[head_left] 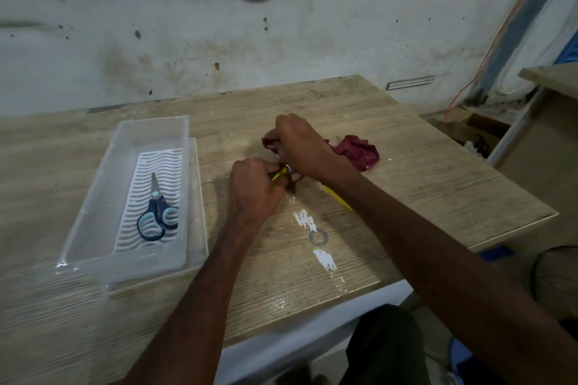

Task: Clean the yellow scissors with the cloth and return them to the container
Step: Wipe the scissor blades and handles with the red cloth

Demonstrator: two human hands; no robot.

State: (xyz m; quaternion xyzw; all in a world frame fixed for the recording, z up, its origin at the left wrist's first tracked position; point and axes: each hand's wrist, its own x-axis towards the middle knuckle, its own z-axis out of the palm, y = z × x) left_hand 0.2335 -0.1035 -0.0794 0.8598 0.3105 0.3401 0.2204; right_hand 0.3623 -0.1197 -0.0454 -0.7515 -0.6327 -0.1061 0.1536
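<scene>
My left hand (255, 187) is closed around the handle end of the yellow scissors (279, 174), of which only a yellow and black sliver shows between my hands. A second yellow piece pokes out under my right forearm. My right hand (300, 144) presses a dark red cloth (356, 150) around the blade end; most of the cloth lies bunched on the table to its right. The clear plastic container (93, 203) stands at the left of the wooden table.
Blue scissors (156, 212) lie on a white ribbed insert inside the container. White scuff marks and a dark ring mark the table in front of me. The table's right edge drops off beside a wooden cabinet (544, 134). A wall runs behind the table.
</scene>
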